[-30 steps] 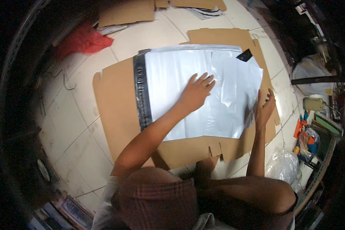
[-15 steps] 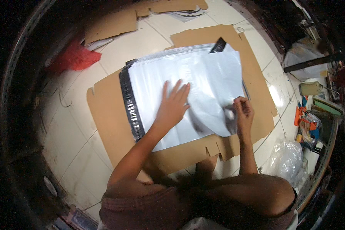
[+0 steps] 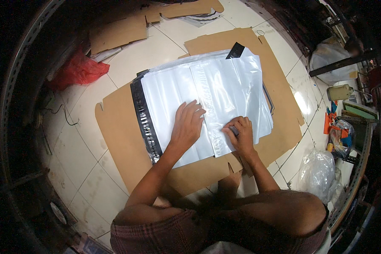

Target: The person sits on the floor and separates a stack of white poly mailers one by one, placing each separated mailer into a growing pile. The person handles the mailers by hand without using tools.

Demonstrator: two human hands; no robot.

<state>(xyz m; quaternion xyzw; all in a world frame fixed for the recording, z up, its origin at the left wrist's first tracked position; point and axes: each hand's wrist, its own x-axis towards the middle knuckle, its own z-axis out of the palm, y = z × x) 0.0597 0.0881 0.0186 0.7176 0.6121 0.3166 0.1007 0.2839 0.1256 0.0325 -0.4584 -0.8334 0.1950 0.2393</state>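
A stack of white plastic mailer bags [image 3: 167,89] lies in front of me, with black strips [image 3: 144,122] along its left edge. Across the stack's right part, the top bag [image 3: 237,93] is folded over, its crinkled edge band [image 3: 210,120] running down the middle. A black flap corner [image 3: 235,51] sticks out at the far right. My left hand [image 3: 187,126] rests on the stack left of the band, fingers stretched out. My right hand [image 3: 241,134] is on the folded bag right of the band, its fingers curled in a pinch; what they hold, if anything, is unclear.
Flattened brown cardboard [image 3: 118,127] lies under the stack on white floor tiles. A red plastic bag [image 3: 82,70] and more cardboard [image 3: 118,36] are at the far left. Clear plastic [image 3: 317,173] and a cluttered shelf [image 3: 360,114] stand at the right.
My right hand has moved left from the bag's lifted right edge onto its surface. The raised, curling part of the bag now lies flatter. My left hand has shifted slightly nearer.
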